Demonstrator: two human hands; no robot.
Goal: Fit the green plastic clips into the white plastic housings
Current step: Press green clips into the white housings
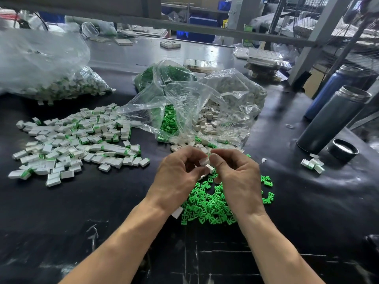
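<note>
We can read no text, label, brand or number anywhere. The green-and-white packages (247,35) at the far edge of the black table (102,201) carry print, but it is too small and blurred for us to make out.

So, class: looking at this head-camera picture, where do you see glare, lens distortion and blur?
Head view: glare streaks the clear bags and the glossy black table; the wide lens bends the shelf bar and tilts the flask; the background shelves are soft, while the hands, left and right, and the green clips are fairly sharp.
</note>
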